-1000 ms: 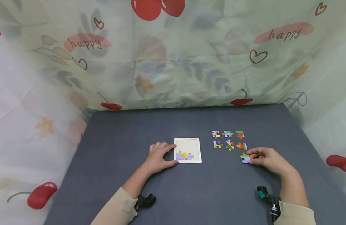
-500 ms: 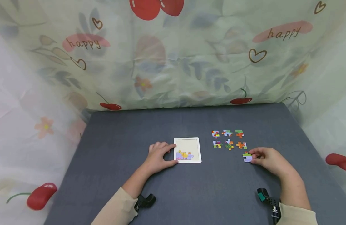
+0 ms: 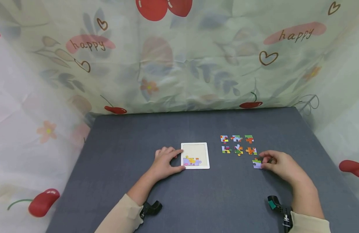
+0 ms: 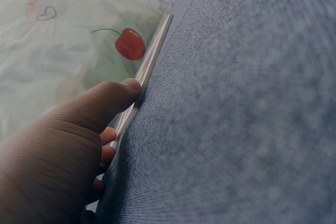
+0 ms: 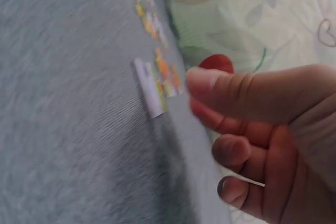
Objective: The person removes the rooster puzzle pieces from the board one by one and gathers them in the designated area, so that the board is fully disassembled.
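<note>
A white puzzle tray (image 3: 208,158) lies on the dark grey table, with a few joined jigsaw pieces (image 3: 192,161) along its lower left inside. My left hand (image 3: 164,162) touches the tray's left edge with thumb and index finger spread and fairly straight. In the left wrist view the thumb (image 4: 118,98) rests against the tray's rim (image 4: 152,56). A green and lilac jigsaw piece (image 3: 256,163) lies flat on the table beside my right hand (image 3: 280,165). The right wrist view shows a gap between the fingertips and that piece (image 5: 150,88); nothing is held.
Several loose jigsaw pieces (image 3: 238,149) lie in two rows right of the tray. Black wrist mounts (image 3: 151,208) sit at both cuffs. A printed curtain (image 3: 179,64) hangs behind the table (image 3: 214,204) and along its sides.
The green and lilac piece shifted right a little with the right fingers, then was let go; the right fingers have drawn slightly away from it. The left hand and tray stayed put.
</note>
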The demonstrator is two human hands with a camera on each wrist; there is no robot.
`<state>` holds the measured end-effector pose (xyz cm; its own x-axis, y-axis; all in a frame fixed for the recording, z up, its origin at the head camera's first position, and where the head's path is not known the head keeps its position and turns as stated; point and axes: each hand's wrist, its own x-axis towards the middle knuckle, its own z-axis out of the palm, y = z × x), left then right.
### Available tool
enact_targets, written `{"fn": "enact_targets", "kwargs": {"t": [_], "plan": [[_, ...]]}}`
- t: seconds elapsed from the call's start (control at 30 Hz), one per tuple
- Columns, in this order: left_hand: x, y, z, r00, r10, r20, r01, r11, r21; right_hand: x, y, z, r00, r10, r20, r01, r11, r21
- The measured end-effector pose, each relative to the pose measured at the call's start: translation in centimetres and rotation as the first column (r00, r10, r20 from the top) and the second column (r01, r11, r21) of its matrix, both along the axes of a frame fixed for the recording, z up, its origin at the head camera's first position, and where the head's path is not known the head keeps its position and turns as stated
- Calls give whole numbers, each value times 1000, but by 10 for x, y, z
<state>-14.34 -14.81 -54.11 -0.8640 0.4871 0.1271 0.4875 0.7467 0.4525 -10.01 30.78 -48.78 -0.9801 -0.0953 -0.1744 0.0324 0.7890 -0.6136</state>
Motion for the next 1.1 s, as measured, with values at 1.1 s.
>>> {"fn": "enact_targets", "kwargs": {"t": [1.1], "plan": [[-2, 0, -2, 1000, 1, -5, -1, 1000, -4, 28, -79, 64, 842, 31, -539, -183, 955, -232]]}}
